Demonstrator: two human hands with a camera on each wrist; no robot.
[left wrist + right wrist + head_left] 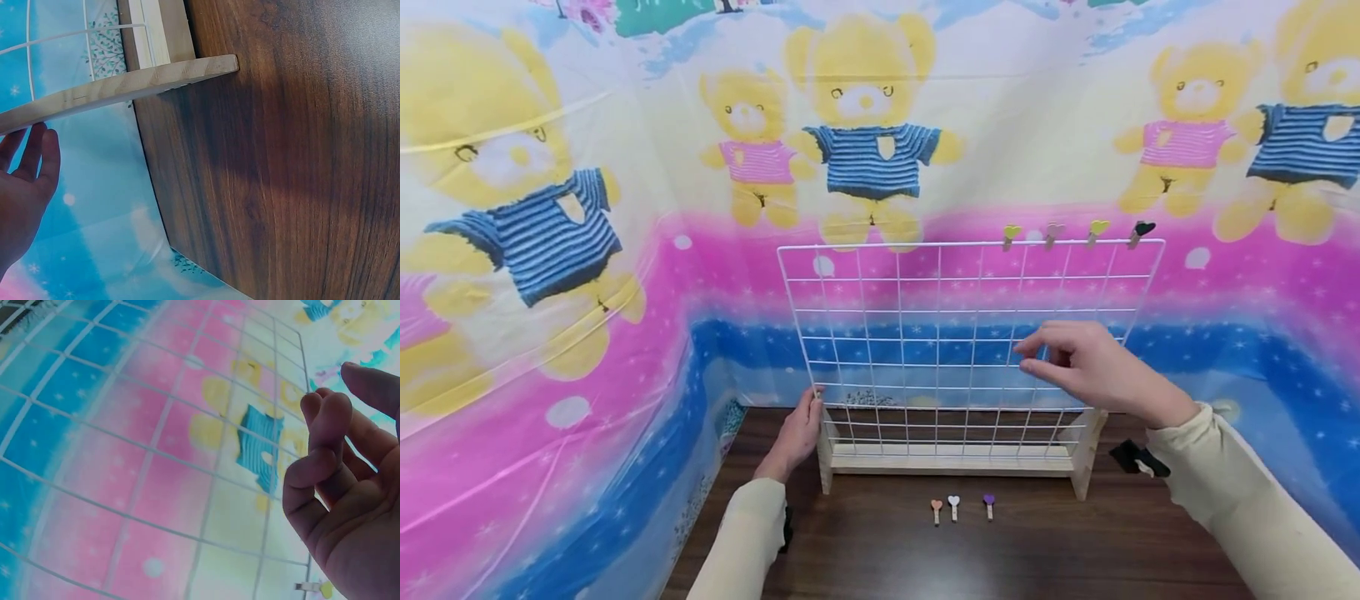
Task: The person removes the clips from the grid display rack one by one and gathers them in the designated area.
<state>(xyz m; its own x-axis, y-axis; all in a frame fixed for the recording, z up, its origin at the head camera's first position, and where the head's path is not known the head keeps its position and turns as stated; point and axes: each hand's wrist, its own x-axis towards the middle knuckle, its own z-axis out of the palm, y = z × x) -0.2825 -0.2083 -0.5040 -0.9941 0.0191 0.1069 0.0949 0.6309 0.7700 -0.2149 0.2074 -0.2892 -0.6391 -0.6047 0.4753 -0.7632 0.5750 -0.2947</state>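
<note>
A white wire grid (917,337) stands upright in a pale wooden stand (951,461). At the stand's left upright is my left hand (796,437); in the left wrist view its extended fingertips touch the outer side of the wooden board (144,78), the thumb out of sight. My right hand (1086,362) hovers before the grid's right half, fingers loosely bent, thumb apart, nothing between them. Heart-topped clips sit along the grid's top wire: a yellow clip (1011,237), a greyish-pink clip (1054,235), another yellow clip (1097,231) and a dark clip (1141,233).
On the dark wooden table (895,550), in front of the stand, lie an orange heart clip (936,510), a white heart clip (953,507) and a purple heart clip (988,505). Behind the grid hangs a bear-printed cloth (1015,150), which also spans both sides.
</note>
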